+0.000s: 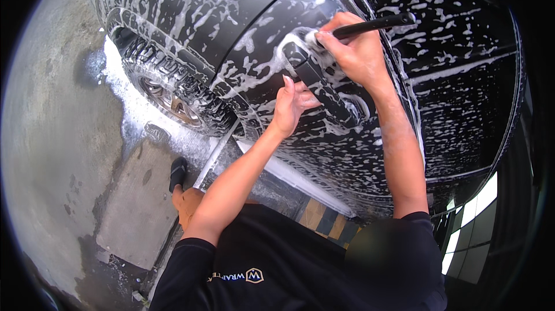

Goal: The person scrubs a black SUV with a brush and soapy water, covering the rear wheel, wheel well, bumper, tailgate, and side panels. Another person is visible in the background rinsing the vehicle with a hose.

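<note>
A black car door (254,62) streaked with white foam fills the middle of the view. My right hand (352,50) is closed around a detailing brush with a black handle (384,23). Its pale tip meets the suds beside the upper end of the door handle (324,88). Thick foam rings the recess around that handle. My left hand (292,105) is just below and left of the door handle, thumb raised and fingers stretched toward it. Whether those fingertips touch the handle or the door cannot be made out.
To the left is a foam-spattered wheel (167,100) with a chunky tyre. White suds (130,102) spread over the wet concrete (63,137). Below the door runs a side step (312,183). Side windows (462,74) covered in foam rise at the right. My sandalled foot (178,172) stands near the wheel.
</note>
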{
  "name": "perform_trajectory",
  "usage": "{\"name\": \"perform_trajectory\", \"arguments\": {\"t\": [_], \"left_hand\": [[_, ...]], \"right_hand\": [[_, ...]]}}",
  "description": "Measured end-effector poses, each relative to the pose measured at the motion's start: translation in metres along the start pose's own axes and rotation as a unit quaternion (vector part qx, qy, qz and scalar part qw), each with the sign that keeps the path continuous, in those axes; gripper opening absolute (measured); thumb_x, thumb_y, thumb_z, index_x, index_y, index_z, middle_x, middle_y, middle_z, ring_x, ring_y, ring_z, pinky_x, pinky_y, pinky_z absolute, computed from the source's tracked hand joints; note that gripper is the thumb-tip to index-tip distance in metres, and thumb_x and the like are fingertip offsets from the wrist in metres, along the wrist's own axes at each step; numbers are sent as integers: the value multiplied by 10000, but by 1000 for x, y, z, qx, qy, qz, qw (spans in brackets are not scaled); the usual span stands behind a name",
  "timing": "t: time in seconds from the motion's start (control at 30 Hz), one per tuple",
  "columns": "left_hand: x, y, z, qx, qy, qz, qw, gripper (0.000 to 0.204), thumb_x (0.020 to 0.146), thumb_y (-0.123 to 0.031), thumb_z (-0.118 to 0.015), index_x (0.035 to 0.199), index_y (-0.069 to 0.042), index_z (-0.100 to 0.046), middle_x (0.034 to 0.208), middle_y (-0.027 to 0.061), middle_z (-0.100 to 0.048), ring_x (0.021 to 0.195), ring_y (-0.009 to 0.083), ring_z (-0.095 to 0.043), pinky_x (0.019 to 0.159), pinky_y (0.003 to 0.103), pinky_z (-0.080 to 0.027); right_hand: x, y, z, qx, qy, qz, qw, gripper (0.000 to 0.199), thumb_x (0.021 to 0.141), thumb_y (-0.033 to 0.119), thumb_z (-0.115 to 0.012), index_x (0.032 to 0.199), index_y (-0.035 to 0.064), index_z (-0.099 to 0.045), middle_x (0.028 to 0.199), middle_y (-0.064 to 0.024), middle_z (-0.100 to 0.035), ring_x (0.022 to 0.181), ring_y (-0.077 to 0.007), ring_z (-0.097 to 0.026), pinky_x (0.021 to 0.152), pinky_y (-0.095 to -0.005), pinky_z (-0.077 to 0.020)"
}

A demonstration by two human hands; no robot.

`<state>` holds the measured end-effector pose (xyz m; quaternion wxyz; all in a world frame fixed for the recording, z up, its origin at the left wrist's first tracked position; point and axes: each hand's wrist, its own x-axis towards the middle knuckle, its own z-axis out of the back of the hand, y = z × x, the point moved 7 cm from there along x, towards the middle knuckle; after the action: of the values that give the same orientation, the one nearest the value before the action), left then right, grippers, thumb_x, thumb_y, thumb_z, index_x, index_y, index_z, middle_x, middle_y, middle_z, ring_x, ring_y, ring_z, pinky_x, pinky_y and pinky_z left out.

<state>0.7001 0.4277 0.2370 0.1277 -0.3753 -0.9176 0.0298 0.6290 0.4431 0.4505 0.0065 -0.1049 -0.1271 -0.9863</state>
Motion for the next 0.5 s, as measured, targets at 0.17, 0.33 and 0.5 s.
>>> {"name": "perform_trajectory", "arguments": {"t": [0.17,0.33,0.5], "left_hand": [[-8,-1,-1,-9,-1,-24,1000,796,1047,-714,-356,1052,38,-613,816,23,-518,774,134,-560,826,357,-524],[-14,4,-8,-19,-9,-41,999,648,1047,-621,-501,1046,11,-646,910,40,-619,849,139,-616,865,390,-550],[-13,5,0,68,-52,-29,996,198,990,-202,-708,1063,-19,-698,1031,42,-693,955,148,-668,908,399,-573]], "right_hand": [[49,38,-60,-67,129,8,989,213,850,196,-720,915,-5,-699,764,-154,-714,699,-292,-688,679,-400,-524],[47,63,-107,-208,339,139,907,193,807,106,-709,942,-31,-719,852,-225,-739,874,-416,-728,794,-482,-567],[-3,76,-145,-317,539,139,768,247,724,5,-710,967,-25,-745,928,-227,-749,931,-416,-741,780,-499,-610]]}}
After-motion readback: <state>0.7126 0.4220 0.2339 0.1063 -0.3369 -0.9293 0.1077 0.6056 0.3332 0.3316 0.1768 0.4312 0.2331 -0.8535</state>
